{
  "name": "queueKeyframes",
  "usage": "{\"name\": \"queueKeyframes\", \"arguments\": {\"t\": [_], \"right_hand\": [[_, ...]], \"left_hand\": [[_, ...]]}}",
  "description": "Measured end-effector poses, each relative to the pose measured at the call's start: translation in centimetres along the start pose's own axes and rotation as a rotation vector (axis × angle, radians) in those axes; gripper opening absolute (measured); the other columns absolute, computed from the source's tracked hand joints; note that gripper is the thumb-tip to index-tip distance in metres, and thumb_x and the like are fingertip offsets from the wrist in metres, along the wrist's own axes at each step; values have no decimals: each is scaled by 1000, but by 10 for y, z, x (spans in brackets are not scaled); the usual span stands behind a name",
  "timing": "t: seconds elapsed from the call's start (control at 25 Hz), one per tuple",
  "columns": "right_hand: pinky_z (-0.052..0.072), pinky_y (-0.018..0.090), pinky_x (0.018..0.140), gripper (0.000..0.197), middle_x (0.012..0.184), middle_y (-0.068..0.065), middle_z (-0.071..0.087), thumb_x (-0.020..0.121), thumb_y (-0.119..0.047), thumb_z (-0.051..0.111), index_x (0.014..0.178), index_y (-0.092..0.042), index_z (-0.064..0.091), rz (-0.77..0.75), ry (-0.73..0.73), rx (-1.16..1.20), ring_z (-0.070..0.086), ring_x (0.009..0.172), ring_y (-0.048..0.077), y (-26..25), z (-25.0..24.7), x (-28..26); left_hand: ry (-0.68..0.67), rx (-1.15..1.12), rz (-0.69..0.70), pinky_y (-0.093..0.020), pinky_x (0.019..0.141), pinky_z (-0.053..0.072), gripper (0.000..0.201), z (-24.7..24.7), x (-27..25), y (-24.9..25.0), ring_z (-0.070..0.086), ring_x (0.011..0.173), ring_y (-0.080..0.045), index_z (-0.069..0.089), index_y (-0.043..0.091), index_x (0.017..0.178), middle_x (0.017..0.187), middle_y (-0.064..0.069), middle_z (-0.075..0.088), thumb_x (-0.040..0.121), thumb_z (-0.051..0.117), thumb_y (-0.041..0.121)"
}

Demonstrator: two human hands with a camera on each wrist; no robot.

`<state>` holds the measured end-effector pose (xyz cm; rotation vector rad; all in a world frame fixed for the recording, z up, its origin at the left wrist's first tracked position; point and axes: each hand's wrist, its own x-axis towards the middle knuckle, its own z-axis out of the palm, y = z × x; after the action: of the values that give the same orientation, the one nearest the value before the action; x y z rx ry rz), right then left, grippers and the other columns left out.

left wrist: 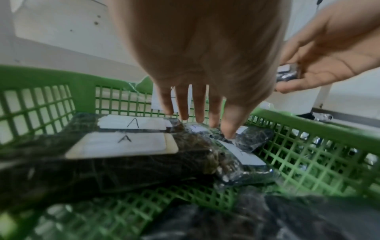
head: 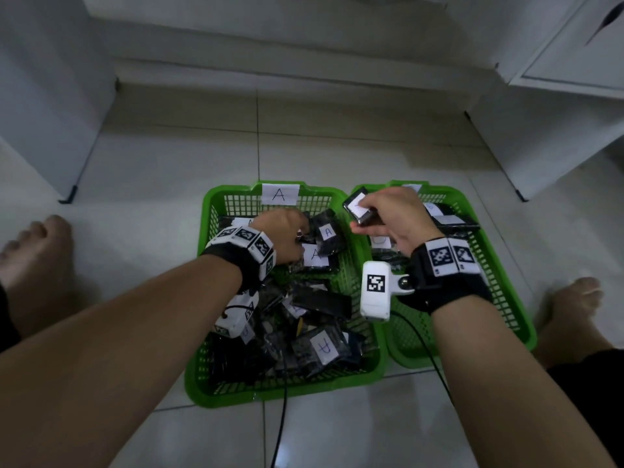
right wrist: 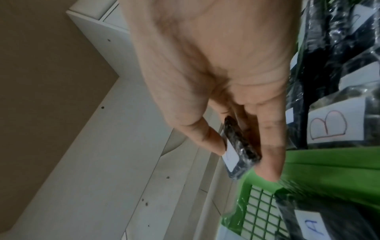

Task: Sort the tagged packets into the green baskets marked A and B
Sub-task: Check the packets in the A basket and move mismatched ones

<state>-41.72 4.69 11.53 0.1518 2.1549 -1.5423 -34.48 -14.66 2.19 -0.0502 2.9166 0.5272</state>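
Two green baskets stand side by side on the floor: basket A [head: 229, 192] on the left, basket B [head: 506, 285] on the right. Basket A holds several black packets with white tags, some marked A [head: 315, 255]. My left hand [head: 297, 238] reaches into basket A's far end; the left wrist view shows its fingers [left wrist: 200, 113] straight, tips touching the A packets [left wrist: 131, 142]. My right hand [head: 374, 217] hovers over basket B's near-left corner and pinches a black tagged packet [head: 358, 206] between thumb and fingers; the letter on this packet [right wrist: 240, 146] is unreadable. B-tagged packets [right wrist: 333, 125] lie in basket B.
Bare feet rest on the tiled floor left [head: 37, 241] and right [head: 570, 298] of the baskets. White cabinets [head: 557, 130] stand around the back and sides. Black cables [head: 280, 427] trail from the wrist cameras across basket A's near rim.
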Motion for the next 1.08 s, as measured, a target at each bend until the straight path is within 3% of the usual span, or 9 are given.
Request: {"name": "queueKeyframes", "arguments": {"t": [0.08, 0.16, 0.28, 0.36, 0.44, 0.56, 0.64, 0.92, 1.08], "right_hand": [[65, 41, 68, 11, 97, 21, 71, 88, 1, 71, 96, 4, 64, -17, 11, -15, 74, 79, 31, 3, -4, -1], [62, 32, 61, 22, 93, 14, 75, 80, -2, 82, 97, -2, 69, -65, 30, -104, 75, 73, 21, 11, 2, -2], [62, 31, 58, 30, 90, 15, 76, 73, -2, 88, 98, -1, 70, -172, -15, -91, 74, 67, 19, 17, 25, -6], [64, 36, 74, 28, 94, 9, 77, 73, -3, 86, 98, -7, 74, -271, -60, -183, 75, 79, 20, 18, 37, -5], [57, 30, 83, 30, 96, -4, 72, 74, -6, 82, 101, -15, 74, -455, -48, -648, 70, 89, 16, 16, 41, -1], [50, 35, 82, 26, 105, 8, 65, 82, -9, 74, 107, -11, 66, -564, -135, -1329, 64, 103, 29, 19, 50, -6], [48, 39, 84, 27, 115, 15, 63, 88, -9, 68, 115, -7, 64, -595, -217, -1528, 60, 112, 34, 25, 56, -7], [51, 36, 84, 24, 105, 11, 63, 86, -9, 72, 109, -7, 65, -662, -237, -1591, 65, 101, 30, 14, 59, -7], [47, 33, 82, 30, 105, 12, 64, 85, -12, 77, 112, -5, 66, -603, -259, -1551, 64, 102, 30, 17, 60, -4]], "left_hand": [[115, -140, 4, -34, 78, 57, 25, -4, -4, 11, 66, 88, -18, 69, 22, 99, 102, 2, 70, 87, 64, 44], [145, -604, -76, -34, 72, 60, 43, -14, -9, 25, 71, 79, -24, 71, 13, 95, 90, -6, 74, 93, 56, 53], [116, -1162, -193, -46, 81, 61, 39, -30, -6, 32, 73, 87, -37, 73, 4, 100, 92, -18, 75, 89, 70, 42], [230, -1006, -238, -42, 79, 61, 26, -37, -2, 23, 73, 81, -32, 76, 10, 94, 85, -12, 75, 86, 74, 35], [241, -716, -255, -30, 70, 54, 25, -38, -3, 15, 68, 78, -24, 75, 12, 91, 85, -8, 73, 91, 67, 36], [-25, -322, -159, -25, 65, 39, 23, -36, -8, 12, 58, 87, -20, 68, 17, 96, 97, -2, 64, 94, 61, 38], [-140, -192, -100, -26, 73, 37, 17, -30, -12, 10, 54, 91, -17, 65, 22, 95, 100, 2, 57, 93, 63, 38], [-39, -223, -7, -22, 66, 41, 17, -31, -22, -3, 61, 84, -16, 73, 17, 93, 86, 5, 63, 85, 74, 32], [74, -276, -25, -30, 80, 50, 20, -37, -23, -6, 63, 90, -19, 71, 17, 98, 99, 1, 68, 87, 72, 33]]}}
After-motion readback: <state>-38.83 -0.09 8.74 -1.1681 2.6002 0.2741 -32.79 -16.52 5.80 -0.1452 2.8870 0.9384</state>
